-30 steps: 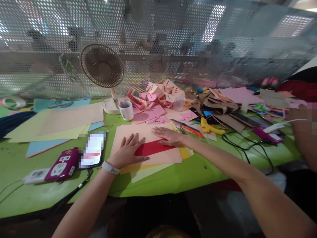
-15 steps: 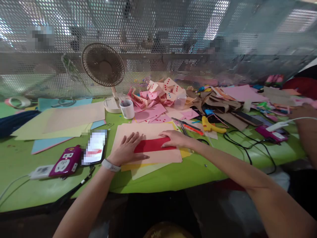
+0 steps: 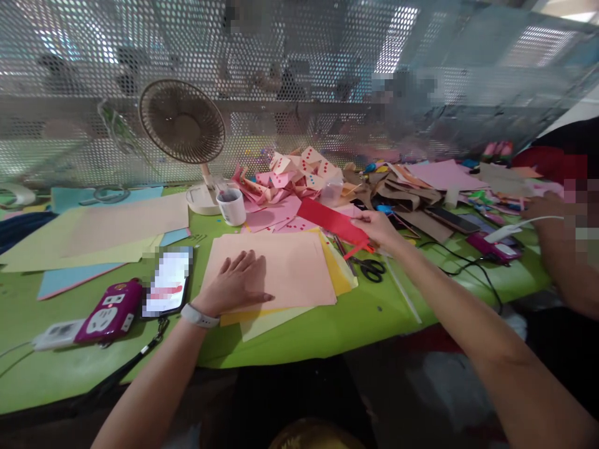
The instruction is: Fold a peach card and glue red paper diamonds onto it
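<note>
A stack of peach paper sheets (image 3: 294, 268) lies on the green table, with yellow sheets (image 3: 340, 274) showing under its right and front edges. My left hand (image 3: 239, 284), a white band at its wrist, rests flat on the left part of the stack, fingers spread. To the right, my right hand (image 3: 379, 229) pinches the right end of a red paper strip (image 3: 327, 218), raised beyond the stack's back right corner. Black-handled scissors (image 3: 372, 269) lie just below that hand. A narrow red piece (image 3: 356, 249) shows under the strip.
A fan (image 3: 185, 125) and a white cup (image 3: 232, 207) stand behind the stack. Left are a lit phone (image 3: 168, 280) and a purple power bank (image 3: 110, 312). Folded dotted papers (image 3: 304, 171) pile up at the back. Another person's arm (image 3: 556, 255) is at the far right.
My right hand has lifted the red strip off the peach stack and carried it right and back. My left hand stays flat on the stack. The view has shifted slightly right.
</note>
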`<state>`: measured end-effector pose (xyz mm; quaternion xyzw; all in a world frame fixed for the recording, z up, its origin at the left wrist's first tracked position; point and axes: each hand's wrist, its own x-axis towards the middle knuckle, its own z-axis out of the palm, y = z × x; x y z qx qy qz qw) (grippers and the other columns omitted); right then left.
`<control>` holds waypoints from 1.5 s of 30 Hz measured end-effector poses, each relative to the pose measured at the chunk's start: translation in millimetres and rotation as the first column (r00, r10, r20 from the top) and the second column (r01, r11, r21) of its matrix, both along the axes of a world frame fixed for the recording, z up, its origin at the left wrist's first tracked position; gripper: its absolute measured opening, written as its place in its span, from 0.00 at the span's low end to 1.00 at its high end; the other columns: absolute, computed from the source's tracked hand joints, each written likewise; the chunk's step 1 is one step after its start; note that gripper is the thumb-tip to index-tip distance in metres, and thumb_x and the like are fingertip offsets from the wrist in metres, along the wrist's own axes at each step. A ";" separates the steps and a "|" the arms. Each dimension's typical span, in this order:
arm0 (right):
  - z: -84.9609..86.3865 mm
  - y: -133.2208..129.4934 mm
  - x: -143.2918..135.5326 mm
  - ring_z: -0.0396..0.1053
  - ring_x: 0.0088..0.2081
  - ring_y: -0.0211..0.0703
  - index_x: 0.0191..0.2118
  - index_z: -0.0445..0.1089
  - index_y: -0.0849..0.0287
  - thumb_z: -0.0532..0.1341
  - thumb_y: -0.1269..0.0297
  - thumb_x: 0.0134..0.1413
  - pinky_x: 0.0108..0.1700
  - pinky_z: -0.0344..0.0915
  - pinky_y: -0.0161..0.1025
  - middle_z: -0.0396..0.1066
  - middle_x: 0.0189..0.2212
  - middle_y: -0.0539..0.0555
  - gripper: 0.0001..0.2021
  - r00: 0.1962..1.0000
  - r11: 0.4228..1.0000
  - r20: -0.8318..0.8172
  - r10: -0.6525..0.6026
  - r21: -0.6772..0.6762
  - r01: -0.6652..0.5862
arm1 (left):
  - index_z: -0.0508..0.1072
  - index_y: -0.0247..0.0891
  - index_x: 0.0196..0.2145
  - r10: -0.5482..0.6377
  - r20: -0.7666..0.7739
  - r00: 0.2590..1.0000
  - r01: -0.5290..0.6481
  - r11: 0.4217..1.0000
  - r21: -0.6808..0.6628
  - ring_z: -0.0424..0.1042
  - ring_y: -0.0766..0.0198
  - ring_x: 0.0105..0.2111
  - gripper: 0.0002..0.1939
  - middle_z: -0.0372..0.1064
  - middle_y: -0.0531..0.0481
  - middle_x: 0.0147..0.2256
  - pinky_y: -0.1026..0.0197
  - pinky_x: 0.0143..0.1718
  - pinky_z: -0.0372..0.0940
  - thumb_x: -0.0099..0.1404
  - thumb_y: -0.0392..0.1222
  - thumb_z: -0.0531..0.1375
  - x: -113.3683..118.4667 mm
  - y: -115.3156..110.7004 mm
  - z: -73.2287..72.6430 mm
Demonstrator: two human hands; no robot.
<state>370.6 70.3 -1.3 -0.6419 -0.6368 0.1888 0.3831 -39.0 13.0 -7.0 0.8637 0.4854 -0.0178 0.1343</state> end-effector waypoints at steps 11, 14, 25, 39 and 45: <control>8.5 -7.4 -7.0 0.64 0.54 0.57 0.46 0.72 0.61 0.60 0.64 0.53 0.57 0.59 0.57 0.70 0.49 0.64 0.14 0.919 0.952 0.300 -0.254 0.244 0.184 | 0.42 0.43 0.69 -0.010 -0.027 1.000 0.010 1.000 0.002 0.35 0.45 0.68 0.55 0.34 0.44 0.69 0.40 0.65 0.36 0.53 0.77 0.51 -4.6 3.7 -3.4; 18.1 -33.8 -35.6 0.65 0.54 0.52 0.50 0.71 0.58 0.56 0.65 0.59 0.57 0.62 0.51 0.71 0.49 0.61 0.15 0.896 0.883 0.406 -0.181 0.468 -0.033 | 0.44 0.42 0.69 -0.016 -0.040 0.999 0.016 1.000 0.005 0.36 0.45 0.68 0.55 0.35 0.43 0.69 0.40 0.65 0.36 0.53 0.77 0.51 -3.2 3.3 -0.9; 2.0 -89.8 -93.2 0.51 0.66 0.50 0.66 0.55 0.54 0.58 0.41 0.56 0.65 0.52 0.50 0.53 0.66 0.58 0.37 0.585 0.704 0.487 0.648 -0.091 -0.704 | 0.41 0.44 0.69 -0.012 -0.050 0.999 0.010 0.999 -0.042 0.34 0.44 0.69 0.55 0.33 0.42 0.70 0.41 0.65 0.35 0.53 0.76 0.52 -7.2 4.7 4.3; -16.9 -108.3 -45.4 0.53 0.65 0.56 0.64 0.60 0.58 0.52 0.41 0.60 0.66 0.49 0.56 0.58 0.63 0.59 0.34 0.563 0.802 0.622 0.544 -0.189 -0.566 | 0.38 0.45 0.69 -0.013 -0.037 0.999 0.011 0.998 -0.068 0.33 0.45 0.69 0.55 0.31 0.45 0.70 0.41 0.65 0.34 0.54 0.75 0.52 -18.0 8.4 3.1; -3.1 -97.6 -76.9 0.57 0.64 0.53 0.64 0.59 0.56 0.57 0.40 0.56 0.64 0.54 0.51 0.60 0.63 0.58 0.36 0.598 0.759 0.545 0.588 -0.118 -0.640 | 0.35 0.43 0.69 -0.024 -0.029 0.999 0.023 0.999 -0.041 0.29 0.46 0.69 0.57 0.26 0.44 0.70 0.43 0.66 0.31 0.54 0.75 0.52 -16.1 9.4 9.6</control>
